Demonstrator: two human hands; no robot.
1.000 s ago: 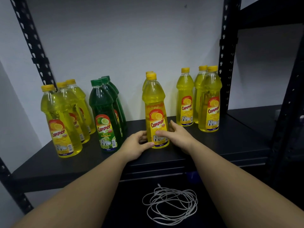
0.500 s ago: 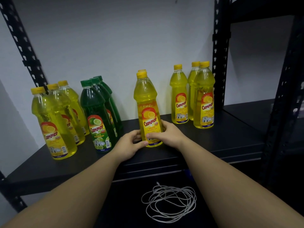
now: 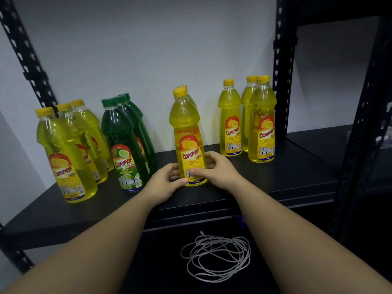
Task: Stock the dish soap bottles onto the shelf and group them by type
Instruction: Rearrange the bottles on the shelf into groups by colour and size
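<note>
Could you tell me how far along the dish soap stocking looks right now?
Mostly done: three rows stand grouped, yellow bottles, green bottles and slim yellow ones. In hand: the left hand and right hand grip a middle bottle fronting a fourth row. Left: settling it; further stock isn't visible.

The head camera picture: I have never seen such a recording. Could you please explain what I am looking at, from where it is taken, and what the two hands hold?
There is no machine here. A person wears a camera on the head, so you look forward and down along their own two bare arms. In front is a black metal shelf. On it stand dish soap bottles in groups: three large yellow bottles at the left, three green lime bottles beside them, and three slimmer yellow lemon bottles at the right. In the middle, the left hand and the right hand grip the base of one yellow lemon bottle, which stands upright on the shelf; another yellow cap shows just behind it. Below the shelf lies a coiled grey cable.
</note>
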